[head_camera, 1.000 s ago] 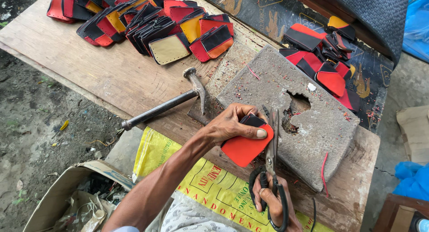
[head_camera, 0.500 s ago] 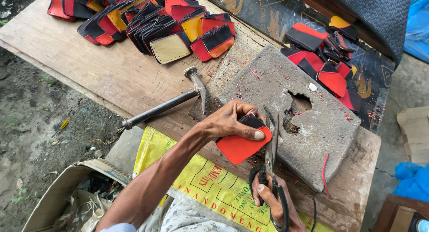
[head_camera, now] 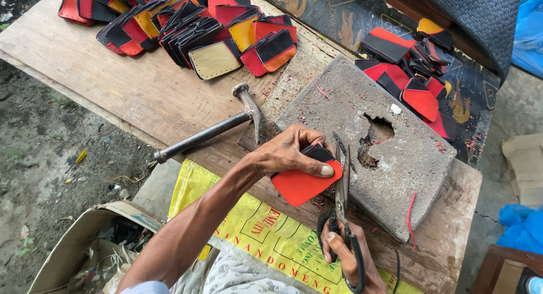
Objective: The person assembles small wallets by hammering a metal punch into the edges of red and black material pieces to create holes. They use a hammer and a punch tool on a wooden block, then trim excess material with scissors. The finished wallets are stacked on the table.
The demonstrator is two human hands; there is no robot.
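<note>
My left hand [head_camera: 285, 152] grips a red and black leather piece [head_camera: 302, 183], thumb pressed on its right edge. My right hand [head_camera: 348, 257] holds black-handled scissors [head_camera: 342, 186], whose blades point up along the right edge of the leather piece. Both hands hover over the near edge of a grey stone slab [head_camera: 384, 141] with a hole in its middle. The slab lies on a wooden board [head_camera: 130, 84].
A metal hammer [head_camera: 212, 130] lies left of the slab. Stacks of red, black and yellow leather pieces [head_camera: 186, 25] sit at the board's far end, with more [head_camera: 413, 56] behind the slab. A yellow sack [head_camera: 254, 232] and a cardboard box [head_camera: 85, 249] are near me.
The leather piece has turned slightly in my left hand, and the scissors have shifted a little along its right edge.
</note>
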